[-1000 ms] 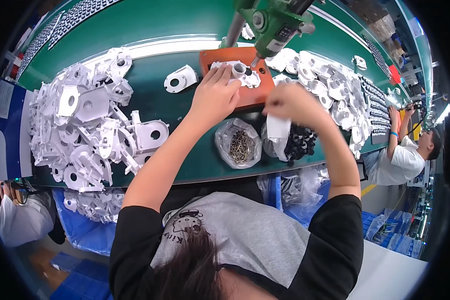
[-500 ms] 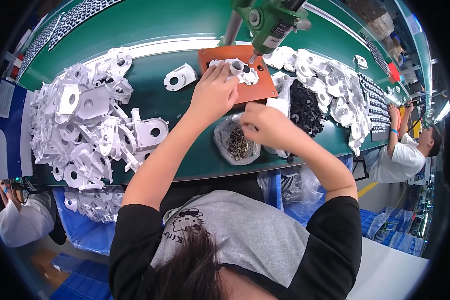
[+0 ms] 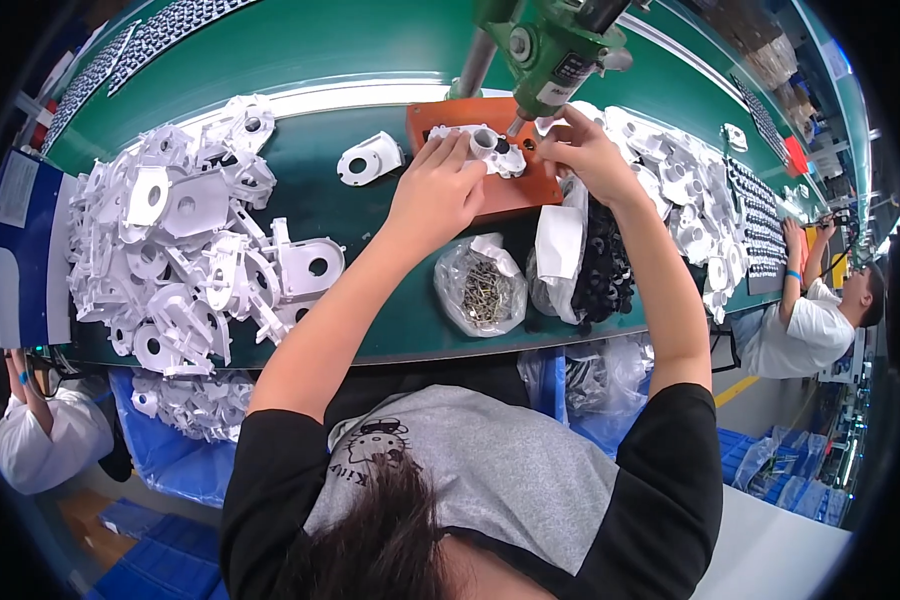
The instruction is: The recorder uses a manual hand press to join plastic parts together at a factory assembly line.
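My left hand (image 3: pixel 437 192) lies with its fingers over a white plastic part (image 3: pixel 505 160), holding it on an orange block (image 3: pixel 518 198). The part has a short round tube and a dark spot beside it. My right hand (image 3: pixel 592 160) is raised at the block's right side, close to the metal tip of a green bench machine (image 3: pixel 545 60). Its fingers are bent toward the thumb; whatever they pinch is too small or hidden to make out. Nearer to me, a clear plastic bag (image 3: pixel 454 290) holds many small brass-coloured screws (image 3: pixel 485 293).
A large heap of white plastic parts (image 3: pixel 160 250) covers the left, with one single part (image 3: pixel 370 158) lying apart. More white parts (image 3: pixel 685 190) and black pieces (image 3: pixel 605 270) lie to the right. A blue bin (image 3: pixel 175 470) hangs below the bench edge. Co-workers (image 3: pixel 805 320) sit at both sides.
My right hand has moved from above the screw bag up and away, to the orange block's right side by the machine tip. My left hand has stayed on the white part.
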Tool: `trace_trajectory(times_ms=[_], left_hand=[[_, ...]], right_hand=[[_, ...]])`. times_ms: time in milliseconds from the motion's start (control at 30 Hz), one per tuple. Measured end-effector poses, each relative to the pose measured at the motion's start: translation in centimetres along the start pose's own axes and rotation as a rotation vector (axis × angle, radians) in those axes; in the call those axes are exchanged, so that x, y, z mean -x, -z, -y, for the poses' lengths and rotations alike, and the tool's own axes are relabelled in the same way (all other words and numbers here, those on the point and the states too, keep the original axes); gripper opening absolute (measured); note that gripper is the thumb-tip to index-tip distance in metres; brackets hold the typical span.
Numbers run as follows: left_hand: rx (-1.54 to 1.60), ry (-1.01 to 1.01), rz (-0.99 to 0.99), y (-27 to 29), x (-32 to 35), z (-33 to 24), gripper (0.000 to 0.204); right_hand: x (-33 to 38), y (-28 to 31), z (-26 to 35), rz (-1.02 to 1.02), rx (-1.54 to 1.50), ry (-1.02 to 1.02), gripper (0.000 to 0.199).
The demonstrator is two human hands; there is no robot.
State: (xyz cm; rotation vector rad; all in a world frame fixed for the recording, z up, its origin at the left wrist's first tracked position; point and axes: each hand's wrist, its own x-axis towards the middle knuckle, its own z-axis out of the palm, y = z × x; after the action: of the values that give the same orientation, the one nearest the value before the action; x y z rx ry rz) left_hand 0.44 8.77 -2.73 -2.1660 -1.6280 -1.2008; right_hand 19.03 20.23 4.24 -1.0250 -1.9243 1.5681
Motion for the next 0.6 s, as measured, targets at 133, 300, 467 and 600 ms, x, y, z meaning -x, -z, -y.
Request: trace_trajectory(times_ms=[133, 300, 467, 600], left_hand=[[0.014, -0.007, -0.003, 0.2, -0.2, -0.1, 0.011], [-0.004, 0.014, 0.034, 0.2, -0.1, 0.0, 0.015], [0.009, 0.012, 0.031, 0.2, 0.0, -0.1, 0.015], [0.003, 0.013, 0.032, 0.1, 0.0, 0.0, 0.014]], right_hand=[[-2.1, -0.1, -2.0, -0.012, 0.064, 0.069, 0.022], [-2.8, -0.9, -2.9, -0.141, 0.079, 0.165, 0.021], [-3.0, -1.7, -3.7, -0.152, 0.021, 0.215, 0.020], [-2.5, -3.1, -2.7, -0.235, 0.317, 0.231, 0.026]])
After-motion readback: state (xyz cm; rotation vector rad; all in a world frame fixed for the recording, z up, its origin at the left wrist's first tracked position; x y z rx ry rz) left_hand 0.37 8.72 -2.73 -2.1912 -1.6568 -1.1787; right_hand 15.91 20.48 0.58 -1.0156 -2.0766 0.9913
